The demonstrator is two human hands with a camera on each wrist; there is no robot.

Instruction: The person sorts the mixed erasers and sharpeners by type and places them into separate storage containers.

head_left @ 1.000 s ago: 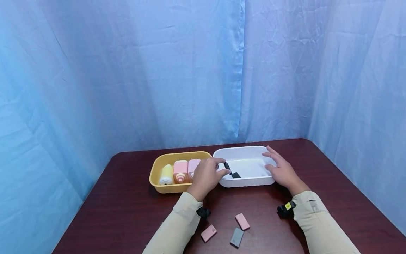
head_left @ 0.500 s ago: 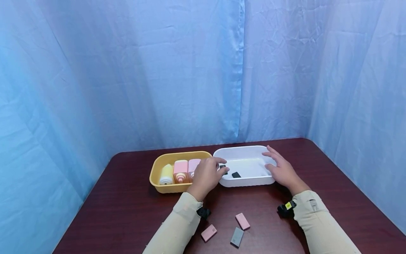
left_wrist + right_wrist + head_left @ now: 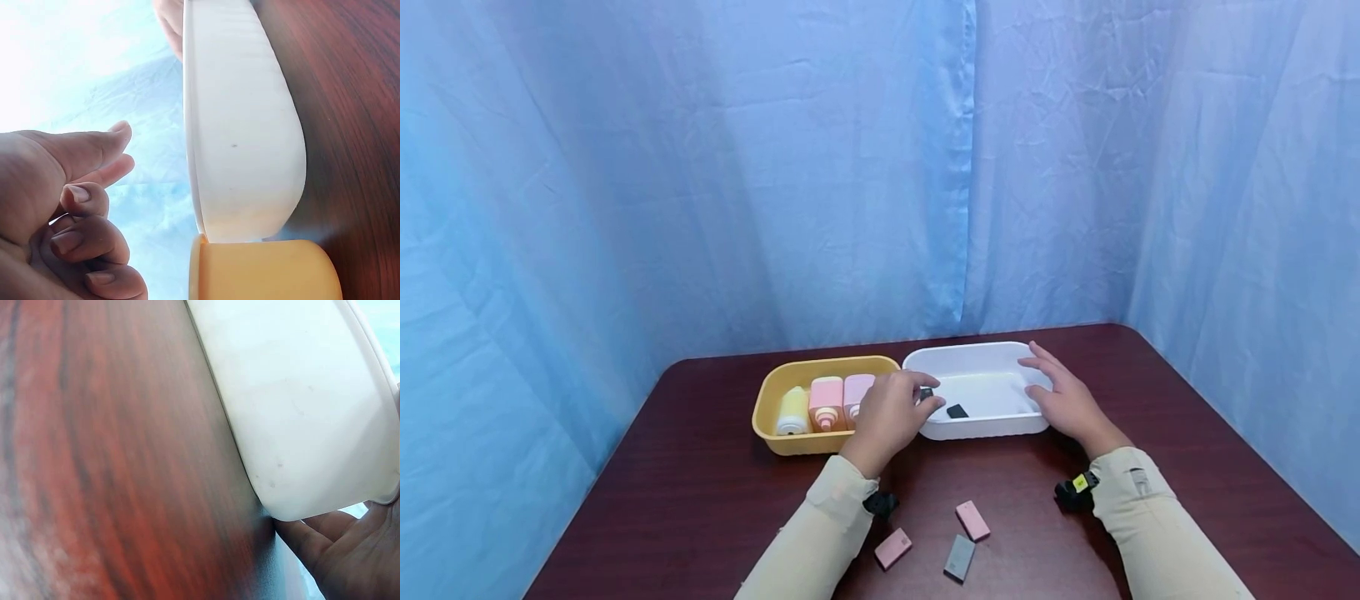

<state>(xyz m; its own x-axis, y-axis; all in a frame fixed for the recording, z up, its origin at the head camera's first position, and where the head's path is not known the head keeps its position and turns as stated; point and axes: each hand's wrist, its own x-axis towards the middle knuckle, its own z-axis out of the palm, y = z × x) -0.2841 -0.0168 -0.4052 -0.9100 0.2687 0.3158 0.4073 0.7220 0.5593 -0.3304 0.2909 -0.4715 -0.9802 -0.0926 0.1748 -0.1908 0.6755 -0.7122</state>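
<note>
White tray (image 3: 985,428) upright, black block (image 3: 957,412) flat inside, second block (image 3: 927,393) left of it, part-hidden behind left hand (image 3: 890,410), right hand (image 3: 1070,406) at tray's right end

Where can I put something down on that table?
Bare table shows left of the yellow tray, between the white tray and the pink blocks, and right of the right hand. Inside the white tray, the middle looks bare too. It's crowded around the yellow tray's bottles and where the trays meet, by the left hand.

Clear gap between hands (image 3: 887,412) (image 3: 1066,402) above white tray (image 3: 988,428), yellow tray (image 3: 801,445) blocking its left
</note>
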